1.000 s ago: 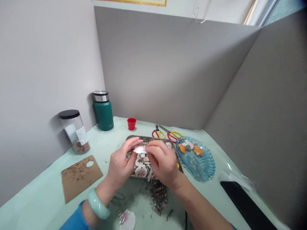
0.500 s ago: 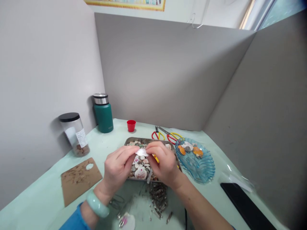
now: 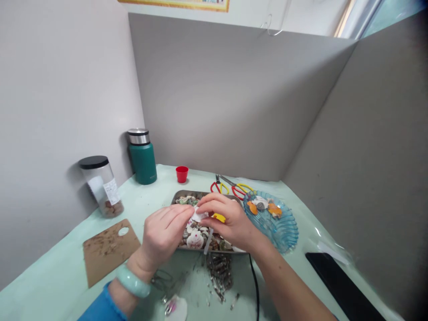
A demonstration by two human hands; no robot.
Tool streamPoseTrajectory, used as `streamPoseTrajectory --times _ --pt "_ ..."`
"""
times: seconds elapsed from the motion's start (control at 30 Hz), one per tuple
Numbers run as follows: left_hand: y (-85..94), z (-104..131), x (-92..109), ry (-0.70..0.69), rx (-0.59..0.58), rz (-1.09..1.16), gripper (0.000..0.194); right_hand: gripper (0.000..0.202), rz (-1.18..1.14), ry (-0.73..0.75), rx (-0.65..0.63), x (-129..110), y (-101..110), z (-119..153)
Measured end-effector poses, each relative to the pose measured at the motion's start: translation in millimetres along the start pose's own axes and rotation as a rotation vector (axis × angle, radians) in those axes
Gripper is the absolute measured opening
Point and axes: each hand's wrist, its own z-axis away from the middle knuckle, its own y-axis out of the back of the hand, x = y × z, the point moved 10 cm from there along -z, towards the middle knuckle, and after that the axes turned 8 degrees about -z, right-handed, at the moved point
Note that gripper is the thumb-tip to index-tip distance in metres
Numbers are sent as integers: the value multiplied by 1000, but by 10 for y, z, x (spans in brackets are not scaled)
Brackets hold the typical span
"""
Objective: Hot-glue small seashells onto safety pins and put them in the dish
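A metal tray [image 3: 230, 251] full of small shells stands at the middle of the table. Above it my left hand [image 3: 163, 236], with a pale green bangle at its wrist, pinches a white shell [image 3: 198, 216] from the left. From the right, the fingers of my right hand [image 3: 230, 220] close on the same shell. Something yellow [image 3: 219, 217] shows beneath the right hand's fingers. A pile of small metal pins [image 3: 220, 271] lies in front of the tray. Nearer to me is a white shell with a pink spot [image 3: 177, 308].
Scissors [image 3: 238, 189] and a blue glass plate [image 3: 281, 227] with shells stand behind and right. A red cup [image 3: 182, 174], green bottle [image 3: 143, 162], jar [image 3: 103, 189] and brown board [image 3: 110, 249] are left. A black slab [image 3: 341, 283] lies right; a black cable [image 3: 256, 285] runs in front.
The right hand's fingers have shifted over the shell and spread slightly, and the shell is tilted differently. More of the yellow thing and the black cable shows. The view has shifted slightly.
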Motion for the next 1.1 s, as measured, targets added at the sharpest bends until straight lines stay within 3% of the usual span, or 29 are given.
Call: streamPoseTrajectory --times 0.1,0.23,0.4,0.7,0.83,0.97,1.1 --pt "10 4 63 -79 35 -50 33 10 -10 16 5 5 -8 8" --pt "8 -6 63 -74 47 -75 30 3 -21 0 26 19 6 19" --pt "11 -28 45 -38 55 -65 29 19 25 38 26 -16 -5 16" --pt "23 -12 51 -28 54 -82 27 6 3 71 138 -35 86 30" --pt "34 -3 50 -46 62 -88 28 15 9 51 92 -19 36 29" --pt "-40 -30 -46 99 3 -6 17 17 -13 -25 126 75 46 35" --pt "-253 15 -241 392 -149 206 12 22 -259 -361 181 455 21 108"
